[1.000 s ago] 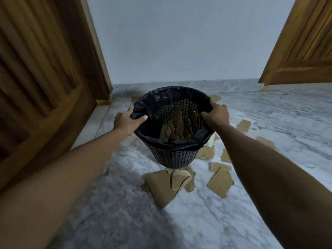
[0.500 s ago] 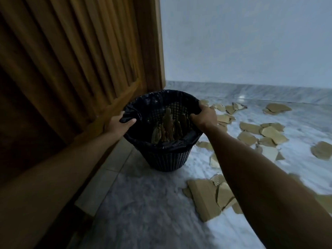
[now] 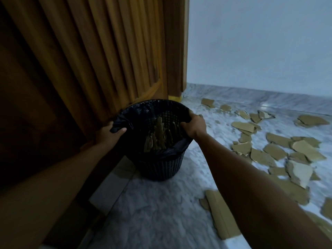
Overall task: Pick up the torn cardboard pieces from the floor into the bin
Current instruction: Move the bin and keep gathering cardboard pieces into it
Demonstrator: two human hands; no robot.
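Cardboard pieces [image 3: 273, 150] lie right of the bin [image 3: 158, 164]; your left hand [image 3: 107, 134] and right hand [image 3: 195, 125] fingers grip its rim. Set it down, then gather.

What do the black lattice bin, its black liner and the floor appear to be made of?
The black lattice bin looks like moulded plastic: a regular mesh of small holes in a matte wall. Its black liner seems thin plastic film, crinkled and glossy, folded over the rim. The grey-white floor looks like polished marble, judging by the cloudy veining and faint sheen, though it could be a marble-look tile.
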